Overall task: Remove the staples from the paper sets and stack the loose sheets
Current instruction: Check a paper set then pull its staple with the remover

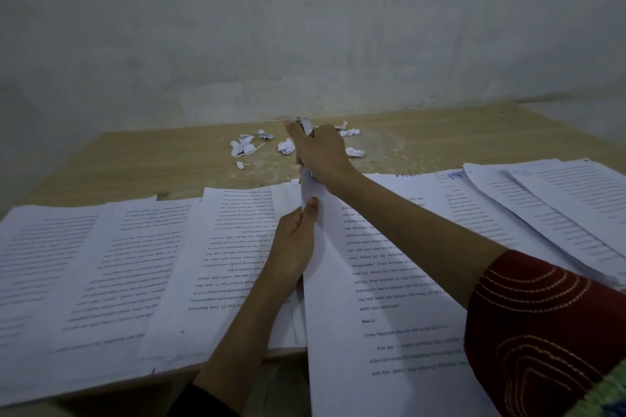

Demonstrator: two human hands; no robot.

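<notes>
My left hand pinches the paper set near its creased corner. My right hand grips a silver metal tool. Crumpled paper scraps lie on the woodgrain worktop.

plain home desk corner: wooden table, bare stained wall.

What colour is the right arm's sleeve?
The sleeve is dark red with curvy orange stitch lines; head view.

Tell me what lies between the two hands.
In the head view, a raised strip of the paper set spans from the left hand up to the right hand, which grips a metal tool.
</notes>
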